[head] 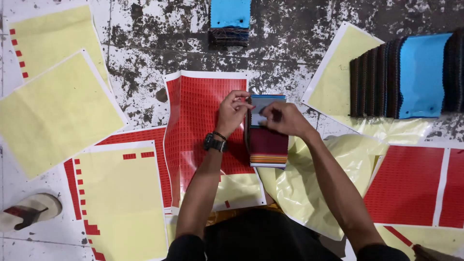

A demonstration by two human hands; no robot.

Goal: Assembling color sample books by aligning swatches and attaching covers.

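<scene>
A stack of fabric swatches [267,145], maroon on top with coloured edges, lies on the floor in front of me. My left hand [232,112], with a black watch on its wrist, pinches the upper left edge of the stack's blue-grey top end. My right hand [284,118] presses on that same top end, fingers curled over a small pale piece. Just left of the stack lies a red sticker sheet [193,125], partly under my left forearm.
Yellow backing sheets [53,113] and more red sticker sheets [406,183] cover the stained floor. A row of dark swatches with a blue one [411,75] lies at the right, another blue-topped pile [230,21] at the top. A sandal [29,210] sits lower left.
</scene>
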